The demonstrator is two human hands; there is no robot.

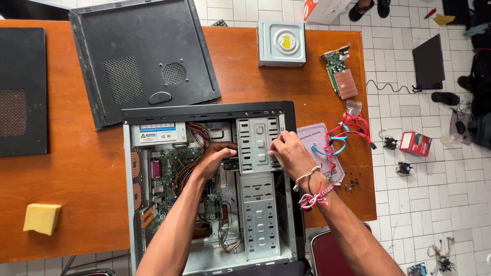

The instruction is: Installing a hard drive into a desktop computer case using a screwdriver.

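An open desktop computer case (132,168) lies on its side on an orange table (76,168). Inside are a green motherboard (176,163), a power supply (158,134) and a grey metal drive cage (258,204). My left hand (217,156) reaches inside the case and grips a dark part at the left side of the drive cage. My right hand (289,151) rests on the cage's right edge with fingers pinched at it; what they pinch is too small to tell. Bracelets circle my right wrist.
A black side panel (143,56) lies behind the case, and another dark panel (20,92) at far left. An optical drive (281,43), a graphics card (340,71), red and blue cables (345,135), small screws (352,184) and a yellow sponge (42,219) lie on the table.
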